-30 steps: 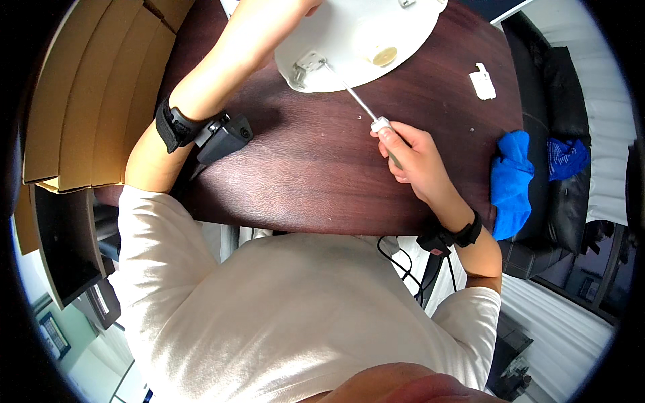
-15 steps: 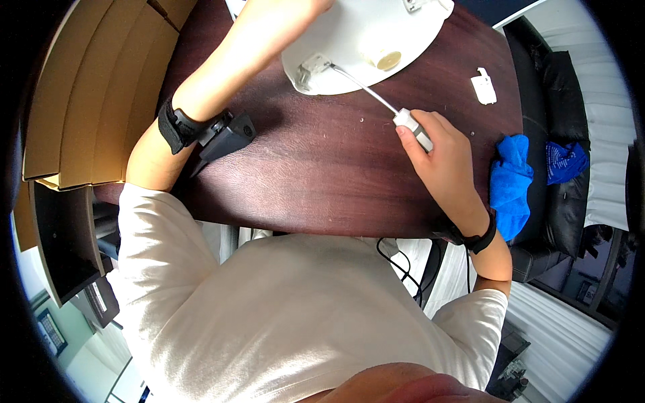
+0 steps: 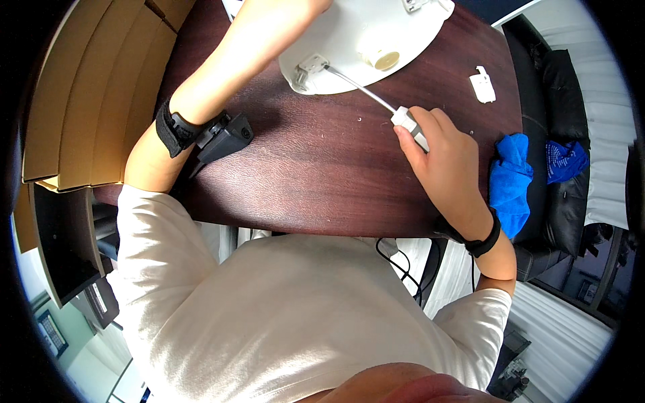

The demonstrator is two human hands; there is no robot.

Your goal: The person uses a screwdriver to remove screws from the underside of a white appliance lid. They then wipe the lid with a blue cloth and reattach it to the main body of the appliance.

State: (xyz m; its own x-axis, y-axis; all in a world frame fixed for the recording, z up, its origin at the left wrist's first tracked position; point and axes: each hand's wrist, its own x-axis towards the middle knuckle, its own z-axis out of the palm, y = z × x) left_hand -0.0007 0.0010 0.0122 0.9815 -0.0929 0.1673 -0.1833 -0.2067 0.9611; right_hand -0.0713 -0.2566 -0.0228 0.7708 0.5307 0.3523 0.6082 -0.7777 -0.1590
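My right hand (image 3: 433,144) is closed on the white-and-grey handle of a screwdriver (image 3: 406,121). Its thin metal shaft reaches up-left to a small white fitting (image 3: 314,65) inside a white curved plastic shell (image 3: 353,27), which lies on the dark wooden table (image 3: 316,168). My left hand (image 3: 311,8) is at the shell's upper left, its fingers mostly hidden. A round beige part (image 3: 385,60) sits in the shell. A small white plastic piece (image 3: 483,84) lies apart on the table to the right.
Folded cardboard (image 3: 94,101) stands along the left side. A blue cloth (image 3: 509,185) rests at the table's right edge, beside a black sofa (image 3: 564,94) holding another blue item (image 3: 566,160). Black wrist devices are strapped to both my arms, with cables hanging below the table.
My right hand has moved right and slightly up and rotated over the screwdriver handle, changing the shaft's angle. Its tip stays at the same fitting. The shell and left arm shifted only slightly.
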